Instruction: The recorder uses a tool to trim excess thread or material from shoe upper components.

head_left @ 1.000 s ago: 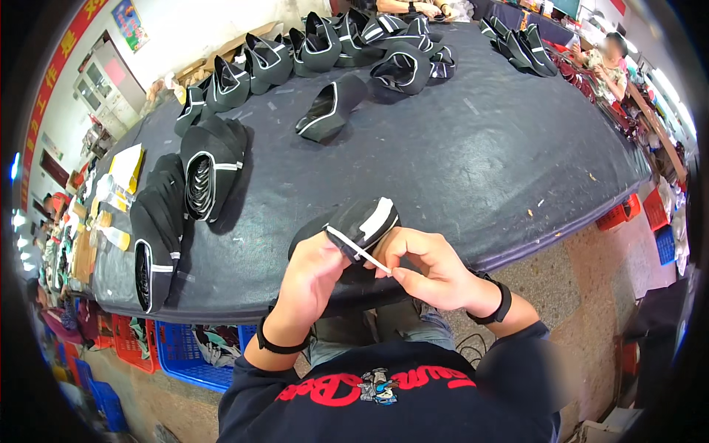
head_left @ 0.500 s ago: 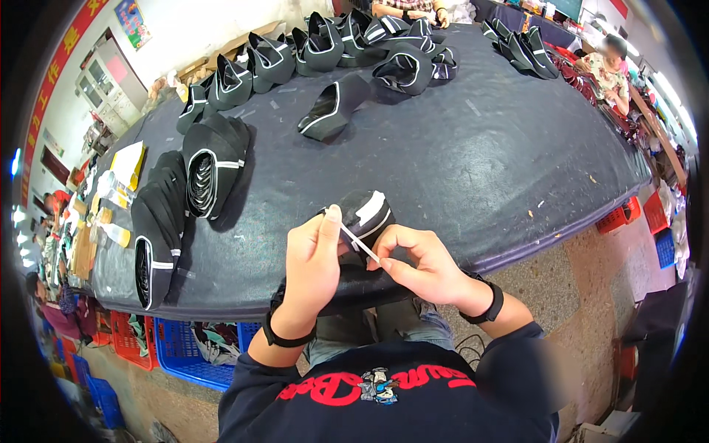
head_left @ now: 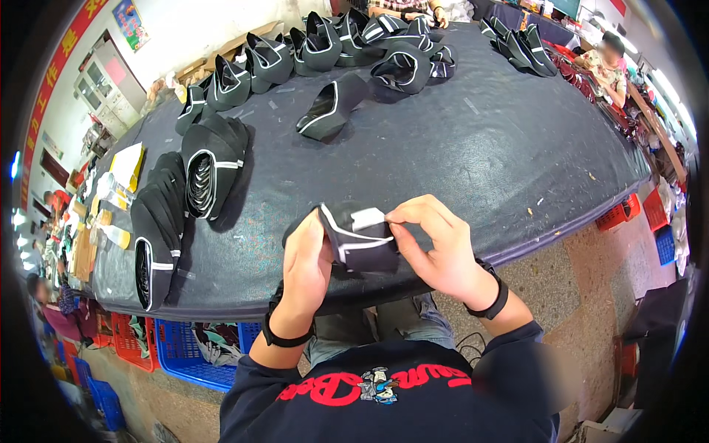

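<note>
Above the black table (head_left: 517, 162), both hands (head_left: 443, 255) pinch a shoe upper (head_left: 369, 258) (white-trimmed), long axis roughly left-to-right, toe direction unclear

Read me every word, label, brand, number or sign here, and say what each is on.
I don't copy wording out, but here is where lettering shows.
Red wall banner: large yellow characters, bent along the rim.
Dark shirt: red lettering, upside down in this view.
Blue wall poster: too small to read.
Red strip, upper right: too small to read.
White patch on the held black shoe upper: no writing I can make out.
</note>
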A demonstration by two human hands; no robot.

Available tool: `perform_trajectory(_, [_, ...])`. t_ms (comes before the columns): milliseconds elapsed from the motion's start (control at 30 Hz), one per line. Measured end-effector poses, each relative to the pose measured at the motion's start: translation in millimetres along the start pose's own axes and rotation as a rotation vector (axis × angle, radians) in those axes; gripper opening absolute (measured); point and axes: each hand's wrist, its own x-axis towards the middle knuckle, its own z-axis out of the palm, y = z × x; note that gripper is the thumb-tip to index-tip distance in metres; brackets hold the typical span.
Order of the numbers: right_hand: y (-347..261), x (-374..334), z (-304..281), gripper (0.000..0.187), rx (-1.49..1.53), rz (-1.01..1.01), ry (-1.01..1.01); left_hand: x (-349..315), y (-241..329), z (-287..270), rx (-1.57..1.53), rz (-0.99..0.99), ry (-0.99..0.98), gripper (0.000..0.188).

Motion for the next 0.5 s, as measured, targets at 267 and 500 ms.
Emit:
perform_trajectory(267, [3.8, 3.6, -7.1, 0.026, 0.014, -0.138, -0.103, 2.1, 2.2, 2.9, 0.475, 0.133, -0.033, 0.045])
perform_trajectory(500, [4.3, 3.8, -7.6, 0.033, -0.328, -0.511, -0.1, 0.5, 0.9, 1.4, 0.431, 0.08, 0.006, 0.039])
